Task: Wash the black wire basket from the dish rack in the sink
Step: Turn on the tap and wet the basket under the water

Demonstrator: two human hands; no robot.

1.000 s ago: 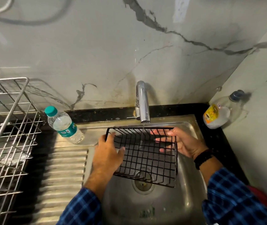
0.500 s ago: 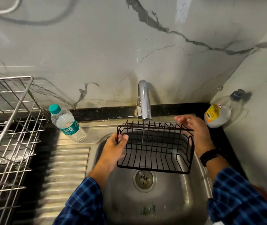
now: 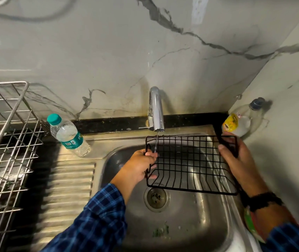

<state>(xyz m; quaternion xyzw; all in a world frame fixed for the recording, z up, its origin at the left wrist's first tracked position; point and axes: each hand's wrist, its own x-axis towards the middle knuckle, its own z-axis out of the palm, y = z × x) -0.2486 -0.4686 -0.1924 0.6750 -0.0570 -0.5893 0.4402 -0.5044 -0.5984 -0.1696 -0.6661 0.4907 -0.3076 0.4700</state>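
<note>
The black wire basket (image 3: 190, 162) hangs over the steel sink (image 3: 190, 224), its open side toward me, just above the drain (image 3: 156, 197). My left hand (image 3: 137, 168) grips its left end wall. My right hand (image 3: 239, 160) holds its right end wall, fingers wrapped around the wires. A thin stream of water runs from the chrome tap (image 3: 156, 110) onto the basket's upper left corner, close to my left fingers.
A silver wire dish rack (image 3: 5, 142) stands at the left by the ribbed drainboard (image 3: 68, 188). A clear water bottle with a teal cap (image 3: 67, 135) lies behind the drainboard. A yellow-labelled bottle (image 3: 239, 119) leans in the right corner. Marble walls close the back and right.
The basket has shifted right and turned, so the water now lands on its left corner instead of its middle. My right hand has dropped from the top rim onto the right end wall.
</note>
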